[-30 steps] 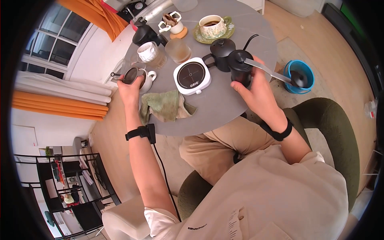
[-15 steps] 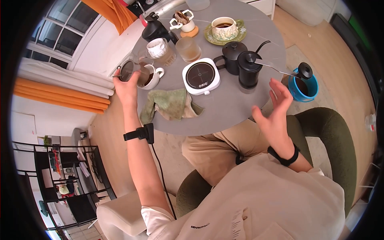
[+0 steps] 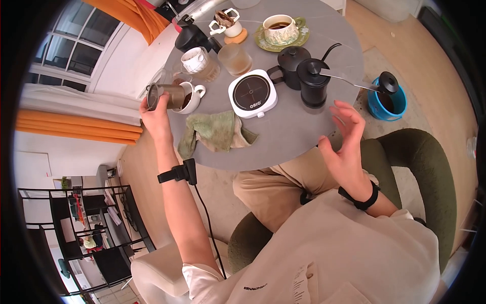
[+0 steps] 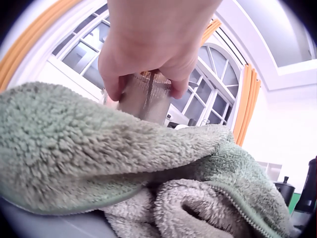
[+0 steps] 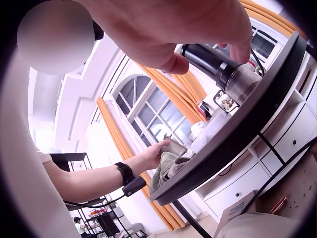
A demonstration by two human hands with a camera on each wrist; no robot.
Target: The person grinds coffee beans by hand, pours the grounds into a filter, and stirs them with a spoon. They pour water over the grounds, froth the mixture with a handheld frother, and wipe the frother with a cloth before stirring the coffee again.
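Note:
My left hand (image 3: 156, 119) grips a smoky see-through cup (image 3: 173, 96) between thumb and fingers. The cup lies tipped on its side, its far end at the rim of a white mug (image 3: 194, 103) with dark brown contents. In the left wrist view, brown streaks show on the held cup (image 4: 148, 96). My right hand (image 3: 347, 147) hovers by the table's near right edge, fingers spread and loosely bent, holding nothing. Beyond it stands a black hand coffee grinder (image 3: 313, 83) with a long metal crank. Its clear lower part shows in the right wrist view.
A green towel (image 3: 217, 133) lies crumpled near the left hand, beside a white hot plate (image 3: 253, 95). A black kettle (image 3: 291, 68) stands against the grinder. Further back are glasses (image 3: 235, 60) and a cup on a green saucer (image 3: 302, 44). A blue bucket (image 3: 375, 106) is on the floor.
My right hand has let go of the grinder and drawn back toward me. The left hand has tipped the smoky cup over toward the white mug.

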